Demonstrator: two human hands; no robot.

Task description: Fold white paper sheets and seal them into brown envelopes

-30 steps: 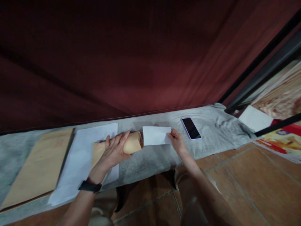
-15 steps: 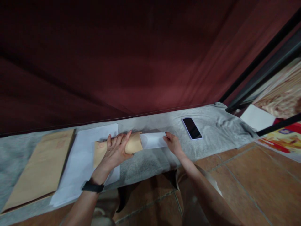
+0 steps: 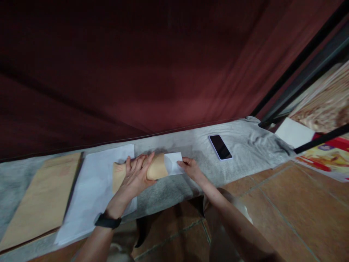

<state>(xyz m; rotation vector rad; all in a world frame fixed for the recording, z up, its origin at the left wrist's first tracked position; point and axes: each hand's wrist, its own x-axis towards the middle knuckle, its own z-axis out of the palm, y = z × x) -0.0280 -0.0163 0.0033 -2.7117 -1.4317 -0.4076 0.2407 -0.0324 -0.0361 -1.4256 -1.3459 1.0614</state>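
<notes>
My left hand (image 3: 137,174) grips a small brown envelope (image 3: 156,169) and bows its mouth wide toward the right. My right hand (image 3: 191,168) holds a folded white paper (image 3: 173,163) by its right end. The paper's left part is inside the envelope's mouth, and only a short piece shows. The envelope rests partly on a stack of white sheets (image 3: 94,187) on a grey cloth (image 3: 169,189). A black band sits on my left wrist.
A large brown envelope (image 3: 38,200) lies at the left beside the white sheets. A dark phone (image 3: 220,147) lies face up on the cloth to the right. Behind hangs a dark red curtain (image 3: 136,65). Brown floor tiles (image 3: 286,211) lie in front, and another white sheet (image 3: 294,133) at far right.
My right hand has pushed the folded white paper leftward into the brown envelope's mouth, so much less of it shows. My left hand kept hold of the envelope.
</notes>
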